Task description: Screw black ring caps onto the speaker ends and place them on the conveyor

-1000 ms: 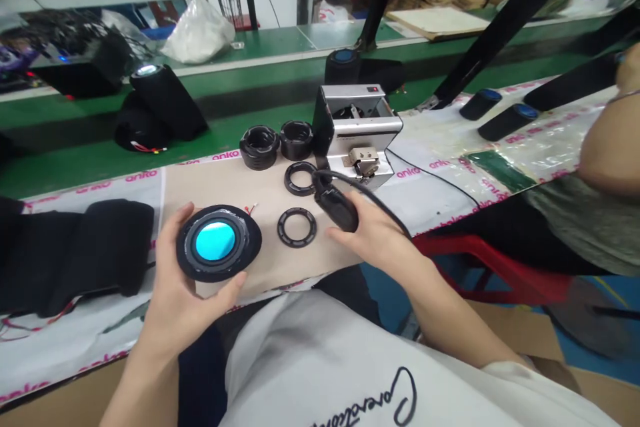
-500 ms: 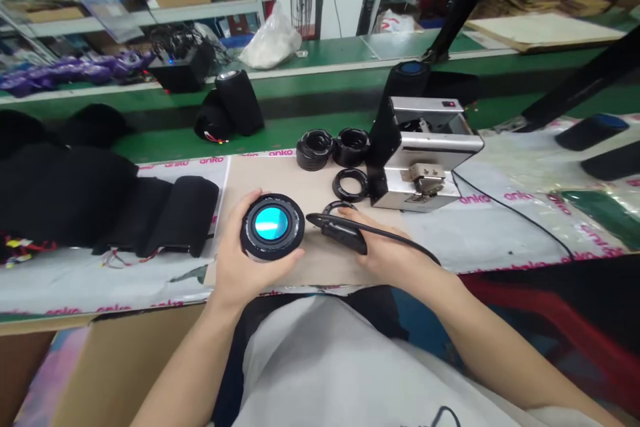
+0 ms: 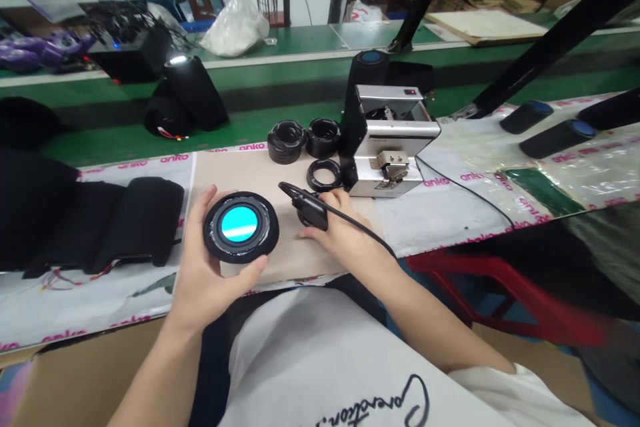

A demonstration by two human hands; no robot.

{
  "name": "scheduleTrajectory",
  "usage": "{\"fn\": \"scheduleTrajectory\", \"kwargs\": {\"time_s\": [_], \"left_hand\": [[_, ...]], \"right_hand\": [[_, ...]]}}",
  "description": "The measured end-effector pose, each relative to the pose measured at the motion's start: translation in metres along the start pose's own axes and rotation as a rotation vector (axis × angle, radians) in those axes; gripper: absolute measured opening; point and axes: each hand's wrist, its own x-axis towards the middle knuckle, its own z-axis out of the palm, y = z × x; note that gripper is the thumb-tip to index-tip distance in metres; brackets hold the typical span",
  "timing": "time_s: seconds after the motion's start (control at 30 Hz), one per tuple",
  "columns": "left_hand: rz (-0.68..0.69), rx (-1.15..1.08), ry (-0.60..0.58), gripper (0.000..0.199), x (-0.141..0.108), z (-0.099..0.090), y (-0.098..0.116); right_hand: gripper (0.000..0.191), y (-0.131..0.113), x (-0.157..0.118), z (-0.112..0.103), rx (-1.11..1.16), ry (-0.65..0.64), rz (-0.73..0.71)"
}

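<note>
Corded electric screwdriver (image 3: pixel 310 210) slides in over the ring

Right hand (image 3: pixel 345 240) has pulled in close, fingers closed round the screwdriver, and a black plastic ring (image 3: pixel 303 217) now sits half hidden under it on the cardboard mat (image 3: pixel 285 263). Just to that grip's left, the left hand (image 3: pixel 210 280) clamps a round speaker unit (image 3: pixel 240 227) by its rim, face up. Silver screw feeder (image 3: pixel 385 160) stands just beyond the right hand.

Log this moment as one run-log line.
Left hand: holds round black speaker part | Right hand: holds corded electric screwdriver | Nearby: silver screw feeder, black ring
</note>
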Motion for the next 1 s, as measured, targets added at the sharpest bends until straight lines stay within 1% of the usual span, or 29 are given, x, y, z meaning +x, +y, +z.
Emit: {"fn": "scheduleTrajectory", "kwargs": {"time_s": [0.03, 0.07, 0.1, 0.13, 0.2, 0.27, 0.3, 0.37, 0.43, 0.5, 0.57, 0.63, 0.7, 0.77, 0.83, 0.9, 0.93, 1.0], "left_hand": [[-0.011, -0.017, -0.008, 0.105, 0.001, -0.003, 0.001], [-0.017, -0.010, 0.004, 0.103, 0.002, -0.005, 0.003], [-0.013, 0.024, 0.035, 0.100, 0.002, -0.006, 0.004], [-0.001, 0.075, 0.081, 0.098, 0.001, -0.005, 0.004], [0.041, 0.167, 0.178, 0.095, -0.001, -0.001, 0.004], [0.081, 0.189, 0.237, 0.096, -0.003, 0.005, 0.003], [0.096, 0.183, 0.252, 0.096, -0.004, 0.008, 0.002], [0.111, 0.174, 0.259, 0.097, -0.005, 0.012, 0.001], [0.122, 0.179, 0.243, 0.096, -0.004, 0.013, 0.000], [0.142, 0.186, 0.228, 0.095, -0.003, 0.012, -0.001], [0.153, 0.195, 0.208, 0.095, -0.002, 0.010, -0.001], [0.138, 0.201, 0.163, 0.096, -0.001, 0.005, -0.002], [0.115, 0.183, 0.090, 0.101, 0.000, -0.001, -0.003], [0.095, 0.162, 0.029, 0.112, 0.001, -0.008, -0.005], [0.064, 0.151, 0.002, 0.127, 0.001, -0.013, -0.006], [0.032, 0.081, 0.000, 0.134, 0.000, -0.016, -0.008], [0.026, 0.011, -0.009, 0.133, -0.001, -0.017, -0.009], [0.048, -0.130, -0.046, 0.122, -0.003, -0.015, -0.010]], "right_hand": [[0.052, 0.000, 0.002, 0.001, -0.005, -0.014, -0.009], [0.047, 0.000, 0.003, 0.000, -0.001, -0.035, -0.028], [0.046, 0.003, 0.004, -0.002, 0.011, -0.060, -0.055], [0.050, 0.006, 0.005, -0.005, 0.031, -0.088, -0.084], [0.067, 0.013, 0.006, -0.013, 0.073, -0.135, -0.122], [0.079, 0.020, 0.007, -0.021, 0.092, -0.145, -0.101], [0.080, 0.022, 0.007, -0.024, 0.091, -0.134, -0.072], [0.076, 0.023, 0.006, -0.027, 0.079, -0.106, -0.023], [0.073, 0.021, 0.005, -0.024, 0.064, -0.089, -0.025], [0.068, 0.017, 0.002, -0.016, 0.040, -0.085, -0.063], [0.061, 0.012, 0.000, -0.008, 0.003, -0.076, -0.088], [0.054, 0.008, -0.002, 0.000, -0.039, -0.057, -0.090], [0.048, 0.007, -0.004, 0.005, -0.072, -0.035, -0.086], [0.042, 0.007, -0.004, 0.008, -0.084, -0.025, -0.091], [0.039, 0.010, -0.002, 0.009, -0.076, -0.020, -0.096], [0.037, 0.012, 0.001, 0.006, -0.046, -0.023, -0.102], [0.036, 0.014, 0.003, 0.002, -0.021, -0.028, -0.108], [0.040, 0.014, 0.006, -0.009, 0.037, -0.033, -0.126]]}}
